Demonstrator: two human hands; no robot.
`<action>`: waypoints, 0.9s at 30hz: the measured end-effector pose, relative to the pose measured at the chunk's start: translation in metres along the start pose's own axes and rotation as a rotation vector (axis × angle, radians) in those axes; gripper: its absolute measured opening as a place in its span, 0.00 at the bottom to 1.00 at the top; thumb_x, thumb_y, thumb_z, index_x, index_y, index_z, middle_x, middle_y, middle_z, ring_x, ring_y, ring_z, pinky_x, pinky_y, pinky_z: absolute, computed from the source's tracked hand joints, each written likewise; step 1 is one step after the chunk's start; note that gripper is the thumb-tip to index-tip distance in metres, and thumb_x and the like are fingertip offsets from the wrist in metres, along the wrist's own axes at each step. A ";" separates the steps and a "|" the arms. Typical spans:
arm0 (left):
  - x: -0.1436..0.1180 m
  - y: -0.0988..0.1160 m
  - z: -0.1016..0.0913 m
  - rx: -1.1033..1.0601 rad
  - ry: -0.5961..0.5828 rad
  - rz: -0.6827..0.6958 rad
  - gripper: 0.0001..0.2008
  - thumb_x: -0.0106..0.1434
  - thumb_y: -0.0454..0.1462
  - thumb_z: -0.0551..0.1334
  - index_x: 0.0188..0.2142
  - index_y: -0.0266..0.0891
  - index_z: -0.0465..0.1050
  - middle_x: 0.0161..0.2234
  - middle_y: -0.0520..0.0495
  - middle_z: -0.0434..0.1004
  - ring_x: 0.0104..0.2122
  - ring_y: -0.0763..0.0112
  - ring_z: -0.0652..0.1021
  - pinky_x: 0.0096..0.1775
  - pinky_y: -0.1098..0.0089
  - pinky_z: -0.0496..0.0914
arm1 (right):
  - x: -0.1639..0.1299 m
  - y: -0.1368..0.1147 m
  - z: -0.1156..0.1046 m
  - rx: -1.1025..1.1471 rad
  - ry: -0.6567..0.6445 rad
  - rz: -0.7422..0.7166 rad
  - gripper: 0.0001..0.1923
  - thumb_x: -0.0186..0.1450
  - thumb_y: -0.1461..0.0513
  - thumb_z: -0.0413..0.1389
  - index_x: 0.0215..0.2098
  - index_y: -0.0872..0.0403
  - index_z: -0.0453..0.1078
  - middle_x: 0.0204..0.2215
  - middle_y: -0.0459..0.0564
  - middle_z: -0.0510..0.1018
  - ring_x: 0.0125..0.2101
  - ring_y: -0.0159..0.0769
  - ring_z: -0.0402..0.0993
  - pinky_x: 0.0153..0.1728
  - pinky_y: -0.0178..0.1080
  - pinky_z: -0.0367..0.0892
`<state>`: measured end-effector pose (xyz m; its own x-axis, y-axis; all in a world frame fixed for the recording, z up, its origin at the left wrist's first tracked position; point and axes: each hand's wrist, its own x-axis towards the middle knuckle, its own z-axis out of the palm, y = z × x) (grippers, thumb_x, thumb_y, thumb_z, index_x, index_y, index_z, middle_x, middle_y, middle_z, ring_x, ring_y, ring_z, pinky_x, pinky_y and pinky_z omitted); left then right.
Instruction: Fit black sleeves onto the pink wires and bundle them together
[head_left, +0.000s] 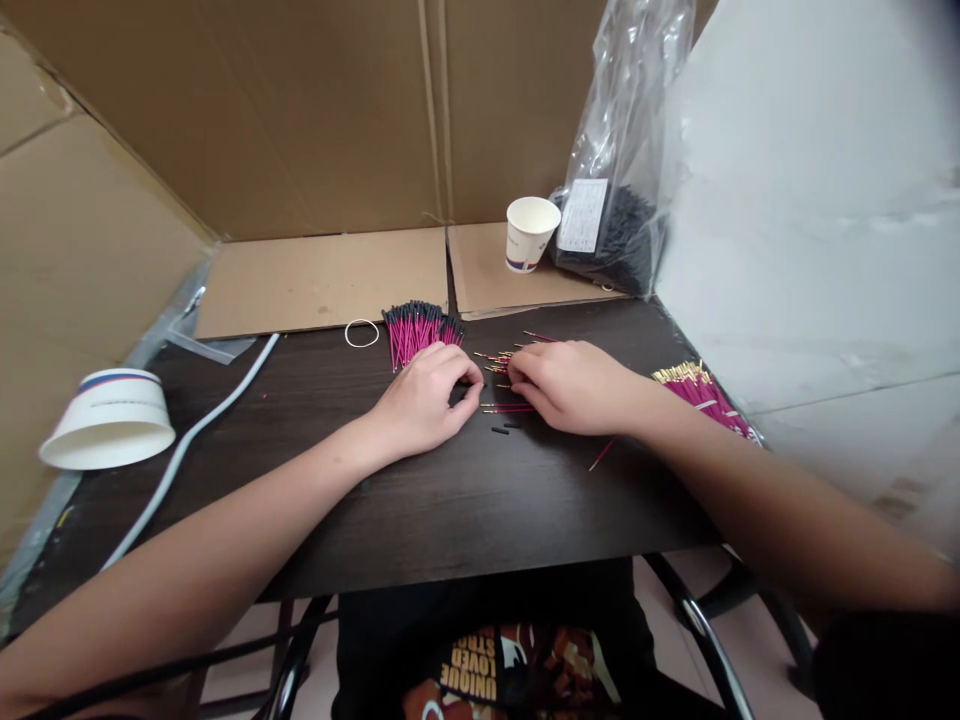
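My left hand (431, 398) is closed, thumb and forefinger tips pressed together; anything between them is too small to make out. Just beyond it lies a bundle of magenta wires (409, 335) with black sleeves on their far ends. My right hand (570, 385) is closed too, its bent fingers over loose magenta wires (506, 408) with gold tips. Whatever those fingertips grip is hidden. Between the hands and a little nearer to me rest small black sleeves (500, 430). One single magenta wire (602, 455) lies below my right wrist.
A bundle of gold-tipped magenta wires (697, 390) sits at the right. Behind stand a paper cup (531, 240) and a clear bag of black sleeves (626, 235). At left are a tipped paper cup (112, 415), a pale cable (199, 425) and a white rubber band (362, 345). Cardboard walls (300, 120) surround the table.
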<state>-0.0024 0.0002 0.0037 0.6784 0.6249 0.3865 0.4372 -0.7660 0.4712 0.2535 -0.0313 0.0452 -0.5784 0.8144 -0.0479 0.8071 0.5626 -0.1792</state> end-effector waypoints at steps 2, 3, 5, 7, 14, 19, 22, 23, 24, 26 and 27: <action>0.000 0.003 -0.001 -0.018 0.030 -0.010 0.05 0.74 0.33 0.62 0.40 0.39 0.76 0.39 0.43 0.82 0.40 0.61 0.79 0.47 0.58 0.76 | 0.001 -0.001 0.003 -0.021 -0.003 0.005 0.05 0.77 0.65 0.56 0.45 0.56 0.74 0.41 0.58 0.84 0.34 0.42 0.75 0.32 0.43 0.55; 0.000 0.004 -0.001 -0.036 0.052 -0.024 0.05 0.74 0.33 0.62 0.40 0.39 0.76 0.39 0.44 0.82 0.38 0.63 0.79 0.45 0.60 0.76 | 0.001 -0.002 0.004 -0.035 -0.005 0.003 0.04 0.76 0.66 0.57 0.45 0.57 0.74 0.41 0.58 0.84 0.34 0.43 0.75 0.32 0.43 0.55; -0.001 0.008 -0.001 -0.087 0.095 -0.076 0.04 0.73 0.33 0.63 0.40 0.39 0.76 0.35 0.47 0.81 0.33 0.67 0.77 0.40 0.64 0.75 | 0.002 -0.003 0.006 -0.058 -0.005 -0.015 0.05 0.73 0.69 0.58 0.46 0.58 0.74 0.41 0.60 0.83 0.35 0.44 0.75 0.32 0.43 0.57; -0.002 0.012 -0.001 -0.154 0.136 -0.155 0.03 0.72 0.33 0.64 0.40 0.39 0.78 0.31 0.50 0.79 0.29 0.71 0.75 0.35 0.67 0.72 | 0.002 -0.004 0.008 -0.077 0.005 -0.042 0.07 0.71 0.71 0.58 0.47 0.58 0.73 0.42 0.61 0.83 0.38 0.47 0.75 0.34 0.44 0.59; -0.003 0.007 0.008 -0.508 0.323 -0.379 0.11 0.70 0.39 0.72 0.50 0.36 0.85 0.41 0.41 0.89 0.39 0.63 0.87 0.45 0.60 0.83 | 0.003 -0.001 0.011 0.061 0.209 -0.051 0.05 0.77 0.66 0.53 0.48 0.54 0.70 0.42 0.57 0.82 0.41 0.46 0.74 0.36 0.42 0.61; -0.003 0.005 0.008 -0.539 0.331 -0.403 0.12 0.70 0.40 0.73 0.50 0.39 0.88 0.47 0.40 0.91 0.46 0.58 0.89 0.55 0.51 0.84 | 0.005 0.004 0.014 0.289 0.435 -0.110 0.06 0.80 0.63 0.54 0.51 0.53 0.73 0.43 0.54 0.84 0.43 0.43 0.77 0.42 0.43 0.68; -0.003 0.006 0.007 -0.537 0.322 -0.405 0.10 0.71 0.40 0.73 0.48 0.39 0.89 0.47 0.41 0.91 0.46 0.57 0.89 0.54 0.52 0.84 | 0.007 0.007 0.020 0.340 0.532 -0.143 0.09 0.80 0.62 0.56 0.55 0.52 0.76 0.44 0.54 0.86 0.43 0.44 0.77 0.44 0.45 0.71; -0.002 0.006 0.007 -0.554 0.316 -0.412 0.10 0.71 0.40 0.72 0.48 0.39 0.88 0.46 0.41 0.91 0.45 0.58 0.89 0.53 0.54 0.85 | 0.008 0.007 0.022 0.346 0.550 -0.159 0.09 0.80 0.63 0.56 0.54 0.52 0.77 0.44 0.54 0.87 0.41 0.43 0.77 0.45 0.46 0.72; -0.002 0.006 0.007 -0.569 0.309 -0.418 0.09 0.71 0.40 0.72 0.48 0.39 0.88 0.45 0.41 0.91 0.44 0.59 0.88 0.51 0.55 0.85 | 0.009 0.007 0.024 0.352 0.564 -0.174 0.08 0.80 0.63 0.56 0.53 0.52 0.78 0.43 0.53 0.87 0.40 0.43 0.76 0.45 0.46 0.72; -0.002 0.006 0.008 -0.578 0.298 -0.423 0.09 0.71 0.40 0.72 0.47 0.39 0.87 0.43 0.42 0.90 0.42 0.61 0.88 0.49 0.57 0.85 | 0.010 0.006 0.026 0.366 0.591 -0.189 0.08 0.80 0.63 0.56 0.49 0.52 0.79 0.41 0.52 0.87 0.38 0.43 0.75 0.44 0.47 0.72; -0.002 0.006 0.008 -0.576 0.295 -0.423 0.08 0.71 0.40 0.72 0.46 0.39 0.87 0.43 0.42 0.90 0.42 0.61 0.88 0.48 0.58 0.85 | 0.010 0.006 0.027 0.372 0.604 -0.188 0.08 0.79 0.64 0.57 0.49 0.52 0.79 0.40 0.52 0.87 0.37 0.42 0.75 0.44 0.47 0.72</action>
<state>0.0034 -0.0066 -0.0007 0.3014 0.9231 0.2391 0.1929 -0.3046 0.9328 0.2490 -0.0239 0.0175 -0.4497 0.7059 0.5472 0.5450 0.7022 -0.4581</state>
